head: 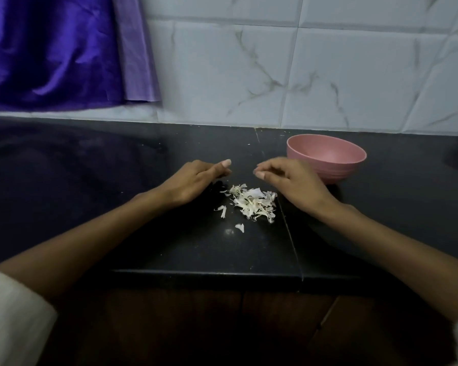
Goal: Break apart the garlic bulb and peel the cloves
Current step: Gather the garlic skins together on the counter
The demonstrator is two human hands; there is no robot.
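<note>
A heap of white papery garlic skins (254,203) is seen on the black stone counter (117,180), between and just nearer than the two hands; the left hand (193,180) is loosely curled, nothing seen in it; the right hand (288,180) is pinched at the fingertips (259,175), its contents indiscernible; a pink ribbed bowl (327,157) stands behind it.

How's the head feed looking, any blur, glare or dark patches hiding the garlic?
Head view: dim and soft overall; the black counter swallows detail, with one faint glare spot in front of the garlic skins. Wide-angle bending curves the wall tiles. The sleeves at the bottom corners are blurred. No clove is discernible in either hand or in the pink bowl.
</note>
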